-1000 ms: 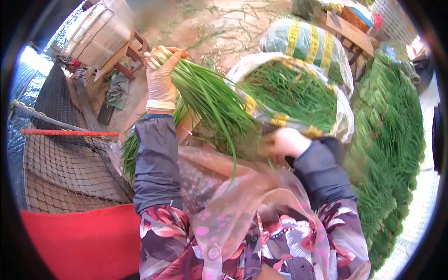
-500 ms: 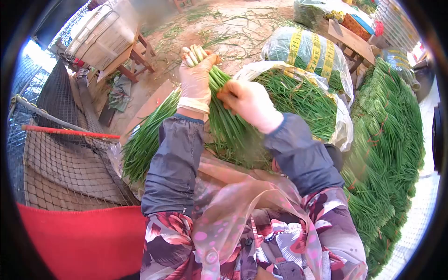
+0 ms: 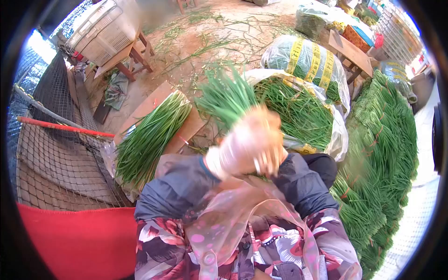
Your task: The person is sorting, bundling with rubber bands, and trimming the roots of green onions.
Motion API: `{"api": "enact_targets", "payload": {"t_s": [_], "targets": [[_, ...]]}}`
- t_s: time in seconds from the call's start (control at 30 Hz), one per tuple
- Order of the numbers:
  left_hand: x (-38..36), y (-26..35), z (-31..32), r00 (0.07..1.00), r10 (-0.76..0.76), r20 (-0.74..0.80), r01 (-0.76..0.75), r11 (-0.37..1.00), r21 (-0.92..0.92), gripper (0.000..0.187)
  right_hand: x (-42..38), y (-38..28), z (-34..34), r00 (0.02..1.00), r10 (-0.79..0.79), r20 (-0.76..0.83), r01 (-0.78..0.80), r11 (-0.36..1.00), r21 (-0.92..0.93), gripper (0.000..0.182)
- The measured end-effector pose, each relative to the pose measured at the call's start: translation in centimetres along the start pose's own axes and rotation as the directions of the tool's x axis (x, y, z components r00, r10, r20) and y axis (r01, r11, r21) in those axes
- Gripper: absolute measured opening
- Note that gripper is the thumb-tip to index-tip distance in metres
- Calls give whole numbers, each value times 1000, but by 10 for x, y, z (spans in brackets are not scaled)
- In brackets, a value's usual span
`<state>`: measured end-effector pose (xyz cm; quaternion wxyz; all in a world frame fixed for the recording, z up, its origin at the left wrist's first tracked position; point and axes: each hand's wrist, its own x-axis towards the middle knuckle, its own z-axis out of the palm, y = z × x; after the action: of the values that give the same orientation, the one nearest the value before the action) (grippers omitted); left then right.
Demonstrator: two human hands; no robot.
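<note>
A bunch of green chives [image 3: 229, 95] is held in front of my lap, its leafy tops pointing forward and its pale cut ends [image 3: 267, 167] towards me. My left hand [image 3: 238, 147], in a thin pale glove, is closed around the bunch and smeared by motion. My right hand [image 3: 275, 133] is right against it, mostly covered and blurred, so its fingers cannot be made out. Left of my hands, a larger pile of chives [image 3: 151, 135] lies on a brown board [image 3: 186, 128].
Right of my hands stands an open plastic bag [image 3: 343, 123] of loose chives, with a wrapped bale [image 3: 305, 51] behind it. Stacked tied bundles [image 3: 387, 154] line the far right. A white crate [image 3: 105, 35] rests on a wooden stool [image 3: 133, 58] at upper left.
The bunch has been turned end for end: its pale ends pointed away before and now face me. Both hands have come closer to my body and together, uncovering the pile on the board.
</note>
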<state>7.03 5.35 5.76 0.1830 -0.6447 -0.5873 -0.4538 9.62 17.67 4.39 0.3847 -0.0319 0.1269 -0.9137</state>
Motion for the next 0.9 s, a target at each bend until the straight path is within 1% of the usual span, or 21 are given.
{"api": "enact_targets", "payload": {"t_s": [0.03,0.1,0.13,0.17,0.2,0.23,0.27,0.3,0.33,0.37,0.4,0.43,0.47,0.5,0.57,0.6,0.67,0.73,0.8,0.87,0.9], "targets": [[-7,9,-1,1000,-3,-1,3,1000,-1,34,5,4,0,999,-4,49,-1,995,96,59],[-21,21,-17,921,29,388,-146,950,275,37,14,7,0,988,-25,150,-19,959,282,52],[-26,25,-19,920,28,390,-147,949,278,37,23,8,-16,985,32,169,-88,938,335,59],[-29,30,-21,908,-54,417,-106,930,351,35,28,9,-30,984,30,173,-87,939,334,59],[-32,34,-24,891,-135,433,-69,903,424,33,32,7,-33,998,-27,60,14,978,208,58],[-31,41,-30,892,-132,433,-74,902,426,33,37,5,-33,994,-100,-44,103,992,67,58],[-31,50,-39,898,-180,402,4,916,402,34,41,4,-32,983,-171,-71,169,985,-35,56],[-31,58,-48,899,-229,373,80,924,373,35,43,2,-34,982,-175,-71,173,984,-38,56],[-38,65,-60,878,-314,361,185,919,348,57,45,0,-37,969,-222,-107,207,969,-136,57],[-44,67,-59,879,-309,363,181,921,346,57,48,-2,-40,952,-272,-138,235,943,-234,57],[-53,67,-55,851,-526,5,517,838,172,68,49,1,-36,932,-325,-161,252,901,-354,58],[-65,63,-51,628,-721,-292,726,679,-114,81,52,3,-42,951,-297,-89,262,923,-281,49],[-90,41,-41,388,-870,-304,778,486,-398,91,57,10,-43,940,-322,-116,265,898,-352,54],[-98,29,-32,252,-948,-193,551,305,-777,77,64,18,-44,928,-348,-135,264,867,-422,59],[-98,30,-18,13,-979,203,526,-166,-834,58,75,32,-51,897,-419,-140,309,822,-479,60],[-100,29,-17,8,-980,201,524,-167,-835,58,73,35,-49,897,-421,-136,309,815,-490,59],[-104,27,-17,-35,-897,441,474,-404,-783,40,69,33,-53,898,-419,-132,306,811,-499,58],[-106,35,-22,-7,-878,478,427,-435,-793,38,60,27,-61,961,-261,-87,182,841,-509,57],[-100,42,-29,53,-861,505,371,-453,-811,33,55,22,-61,970,-225,-94,135,818,-559,56],[-106,45,-20,59,-869,491,333,-446,-831,33,49,20,-67,985,-110,-136,13,820,-572,55],[-109,45,-16,68,-881,468,299,-429,-852,33,46,19,-69,985,-105,-136,8,819,-574,55]]}}
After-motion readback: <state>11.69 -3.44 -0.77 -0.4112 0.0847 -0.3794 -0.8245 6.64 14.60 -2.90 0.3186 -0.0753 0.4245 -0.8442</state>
